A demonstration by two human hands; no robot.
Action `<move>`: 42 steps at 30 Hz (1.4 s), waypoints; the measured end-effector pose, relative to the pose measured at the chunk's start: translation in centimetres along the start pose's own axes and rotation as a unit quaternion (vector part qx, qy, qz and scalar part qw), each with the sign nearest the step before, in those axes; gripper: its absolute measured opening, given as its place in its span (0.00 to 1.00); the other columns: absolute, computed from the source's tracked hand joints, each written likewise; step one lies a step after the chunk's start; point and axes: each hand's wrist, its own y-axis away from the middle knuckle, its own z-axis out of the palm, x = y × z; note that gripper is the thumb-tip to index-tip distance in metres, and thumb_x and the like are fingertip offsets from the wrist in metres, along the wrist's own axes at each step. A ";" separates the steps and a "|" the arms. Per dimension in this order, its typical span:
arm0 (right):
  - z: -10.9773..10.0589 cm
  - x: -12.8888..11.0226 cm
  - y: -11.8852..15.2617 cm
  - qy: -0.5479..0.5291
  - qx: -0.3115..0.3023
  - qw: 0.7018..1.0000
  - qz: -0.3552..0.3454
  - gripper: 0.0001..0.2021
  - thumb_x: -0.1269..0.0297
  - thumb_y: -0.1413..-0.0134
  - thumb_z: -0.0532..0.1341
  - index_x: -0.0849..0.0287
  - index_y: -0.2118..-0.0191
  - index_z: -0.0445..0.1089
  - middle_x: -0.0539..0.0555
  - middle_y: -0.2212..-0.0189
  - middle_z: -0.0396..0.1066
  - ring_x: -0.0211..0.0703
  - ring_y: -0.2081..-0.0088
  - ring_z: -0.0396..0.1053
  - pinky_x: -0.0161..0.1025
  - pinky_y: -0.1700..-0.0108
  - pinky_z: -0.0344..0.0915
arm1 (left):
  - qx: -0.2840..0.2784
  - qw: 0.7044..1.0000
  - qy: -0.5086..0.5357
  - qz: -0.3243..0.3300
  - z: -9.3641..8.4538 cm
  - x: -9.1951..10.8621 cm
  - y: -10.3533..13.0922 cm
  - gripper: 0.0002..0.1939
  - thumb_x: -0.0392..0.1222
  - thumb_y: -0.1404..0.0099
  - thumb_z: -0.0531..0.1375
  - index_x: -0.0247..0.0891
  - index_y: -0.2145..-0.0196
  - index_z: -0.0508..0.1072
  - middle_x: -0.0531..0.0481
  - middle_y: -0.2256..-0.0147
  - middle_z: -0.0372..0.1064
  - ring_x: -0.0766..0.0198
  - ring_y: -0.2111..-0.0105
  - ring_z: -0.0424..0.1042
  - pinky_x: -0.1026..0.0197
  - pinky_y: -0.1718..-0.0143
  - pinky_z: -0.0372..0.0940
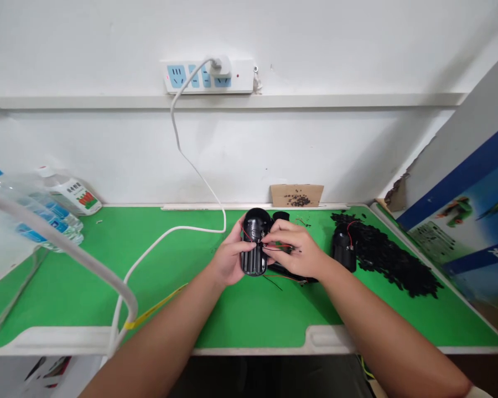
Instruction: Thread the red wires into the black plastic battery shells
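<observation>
A glossy black plastic housing (pixel 255 224), with ribbed slots like a battery compartment in its lower half, stands tilted up above the green table. My left hand (pixel 229 257) is closed around its left side, thumb on the front. My right hand (pixel 296 249) pinches at the housing's right edge, and thin red and black wires (pixel 283 247) run between its fingers. What exactly lies at the fingertips is too small to make out. Behind and under my right hand are more black parts (pixel 280 216), partly hidden, with a loose red wire (pixel 283 277) on the table.
Another black housing (pixel 343 249) with a red wire sits at right, beside a pile of small black pieces (pixel 392 254). Small screws or similar bits lie on cardboard (pixel 297 195) at the back. Bottles (pixel 72 193) lie at left. A white cable (pixel 166 235) crosses the green table (pixel 249 326).
</observation>
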 end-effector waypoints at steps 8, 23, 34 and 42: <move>0.7 0.0 0.0 -0.081 0.025 0.996 0.040 0.09 0.68 0.51 0.61 0.58 0.62 0.75 0.54 0.68 0.67 0.36 0.70 0.65 0.36 0.67 0.63 | -0.020 0.999 -0.031 0.011 0.3 0.2 0.3 0.34 0.32 0.43 0.61 0.52 0.43 0.54 0.47 0.50 0.61 0.56 0.56 0.70 0.48 0.58 0.69; -1.1 -1.7 -0.2 -0.081 -0.149 0.984 0.048 0.16 0.59 0.40 0.54 0.60 0.53 0.72 0.59 0.53 0.66 0.42 0.56 0.66 0.39 0.54 0.64 | -0.050 0.932 -0.330 0.143 -1.2 -0.5 -0.2 0.36 0.38 0.41 0.61 0.41 0.39 0.50 0.44 0.42 0.56 0.55 0.42 0.55 0.53 0.40 0.51; 1.0 -2.3 0.2 0.014 -0.088 0.995 0.047 0.18 0.54 0.40 0.53 0.62 0.58 0.73 0.60 0.57 0.64 0.42 0.58 0.66 0.40 0.55 0.65 | -0.032 0.948 -0.297 0.107 -1.0 -0.7 -0.2 0.36 0.39 0.44 0.64 0.45 0.40 0.54 0.45 0.42 0.57 0.54 0.43 0.58 0.56 0.42 0.56; 1.0 -1.5 -0.1 -0.194 -0.013 0.974 0.118 0.21 0.50 0.41 0.52 0.64 0.68 0.71 0.56 0.63 0.62 0.33 0.70 0.63 0.31 0.74 0.64 | 0.012 0.988 -0.149 0.024 -0.3 -0.6 -0.1 0.39 0.39 0.46 0.65 0.52 0.41 0.52 0.42 0.44 0.56 0.52 0.58 0.70 0.48 0.66 0.73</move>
